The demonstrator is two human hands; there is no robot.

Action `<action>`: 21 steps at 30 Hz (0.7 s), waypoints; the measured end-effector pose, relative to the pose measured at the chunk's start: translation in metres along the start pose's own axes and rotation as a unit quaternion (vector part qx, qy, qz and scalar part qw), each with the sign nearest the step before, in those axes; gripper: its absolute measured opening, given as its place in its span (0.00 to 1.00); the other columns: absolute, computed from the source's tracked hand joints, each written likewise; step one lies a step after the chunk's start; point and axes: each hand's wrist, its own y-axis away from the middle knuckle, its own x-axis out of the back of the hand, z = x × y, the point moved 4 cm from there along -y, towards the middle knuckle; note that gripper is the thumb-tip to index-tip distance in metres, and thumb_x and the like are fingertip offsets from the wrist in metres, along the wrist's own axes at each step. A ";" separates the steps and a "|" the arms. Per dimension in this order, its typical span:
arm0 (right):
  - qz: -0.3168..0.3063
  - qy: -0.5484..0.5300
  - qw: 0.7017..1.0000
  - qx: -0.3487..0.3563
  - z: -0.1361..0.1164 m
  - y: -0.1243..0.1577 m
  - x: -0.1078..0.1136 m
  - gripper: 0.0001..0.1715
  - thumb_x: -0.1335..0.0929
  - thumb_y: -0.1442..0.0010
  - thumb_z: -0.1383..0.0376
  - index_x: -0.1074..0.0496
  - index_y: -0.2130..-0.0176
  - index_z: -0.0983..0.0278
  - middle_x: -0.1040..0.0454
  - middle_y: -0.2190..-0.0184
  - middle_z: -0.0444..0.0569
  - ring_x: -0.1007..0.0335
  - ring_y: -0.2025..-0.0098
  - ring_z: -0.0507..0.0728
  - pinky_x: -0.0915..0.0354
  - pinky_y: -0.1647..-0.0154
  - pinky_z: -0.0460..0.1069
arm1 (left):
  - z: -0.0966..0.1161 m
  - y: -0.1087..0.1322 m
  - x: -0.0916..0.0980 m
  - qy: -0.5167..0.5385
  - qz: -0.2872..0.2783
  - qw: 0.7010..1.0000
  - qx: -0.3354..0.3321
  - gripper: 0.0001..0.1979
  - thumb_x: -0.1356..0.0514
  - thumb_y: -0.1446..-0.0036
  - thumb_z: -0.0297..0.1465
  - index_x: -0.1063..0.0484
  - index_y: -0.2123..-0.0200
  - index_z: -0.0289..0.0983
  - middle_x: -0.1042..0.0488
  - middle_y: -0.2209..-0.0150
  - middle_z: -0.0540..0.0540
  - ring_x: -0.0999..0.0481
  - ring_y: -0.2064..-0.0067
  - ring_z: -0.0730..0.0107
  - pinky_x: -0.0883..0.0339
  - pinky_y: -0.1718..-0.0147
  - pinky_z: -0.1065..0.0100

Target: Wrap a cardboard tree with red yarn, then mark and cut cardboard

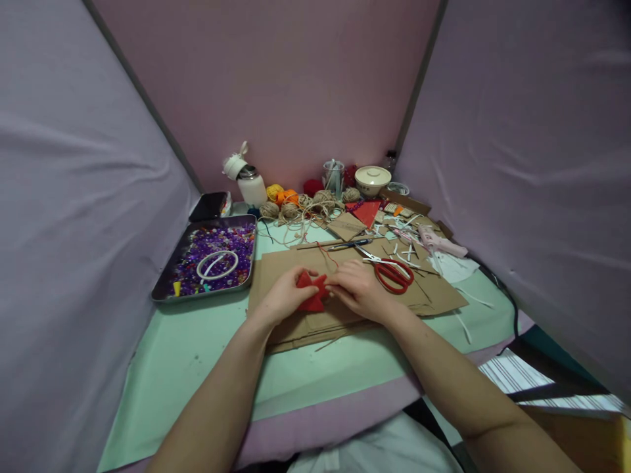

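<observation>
My left hand (287, 294) is closed on a small red star-shaped piece (311, 301), which looks like felt, holding it by its left side just above the cardboard. At the right point of this piece, the fingers of my right hand (353, 288) are pinched together on its edge. Whether a needle is between those fingertips is too small to tell. A thin red thread (329, 255) curls on the cardboard sheets (276, 263) beyond the hands. Red-handled scissors (394, 276) lie just right of my right hand, blades pointing away to the left.
On the left sits a dark tray (252, 263) of purple beads with a white ring (217, 265). Yarn balls (288, 197), a white jar (252, 187), a glass of tools (334, 177) and a lidded bowl (373, 180) line the back. A pink glue gun (441, 242) lies right.
</observation>
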 end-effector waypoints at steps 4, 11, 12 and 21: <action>0.009 -0.015 0.999 -0.029 0.008 0.000 0.003 0.09 0.37 0.36 0.64 0.30 0.65 0.63 0.29 0.71 0.49 0.37 0.64 0.56 0.44 0.60 0.51 | 0.010 0.012 -0.015 -0.029 -0.167 0.985 0.010 0.11 0.39 0.54 0.34 0.30 0.66 0.35 0.31 0.74 0.53 0.34 0.74 0.73 0.42 0.75 0.72; 0.030 -0.062 0.994 -0.083 0.015 -0.002 0.008 0.09 0.36 0.37 0.63 0.29 0.67 0.63 0.28 0.71 0.47 0.35 0.65 0.55 0.43 0.61 0.50 | 0.019 0.019 -0.017 0.122 -0.240 0.963 0.000 0.12 0.37 0.53 0.32 0.33 0.64 0.36 0.30 0.71 0.52 0.32 0.70 0.73 0.40 0.70 0.73; 0.037 -0.065 0.993 -0.092 0.016 -0.002 0.009 0.09 0.36 0.37 0.63 0.29 0.67 0.63 0.28 0.71 0.47 0.35 0.66 0.55 0.42 0.62 0.50 | 0.019 0.018 -0.015 0.142 -0.224 0.964 0.000 0.12 0.37 0.53 0.32 0.33 0.64 0.36 0.29 0.70 0.52 0.31 0.70 0.73 0.39 0.70 0.73; 0.070 -0.072 0.985 -0.142 0.016 -0.001 0.011 0.09 0.37 0.37 0.64 0.28 0.67 0.63 0.26 0.70 0.47 0.33 0.66 0.55 0.41 0.62 0.49 | 0.018 0.005 0.005 0.273 -0.013 0.961 -0.037 0.15 0.34 0.55 0.32 0.34 0.65 0.36 0.26 0.68 0.50 0.28 0.71 0.74 0.34 0.71 0.73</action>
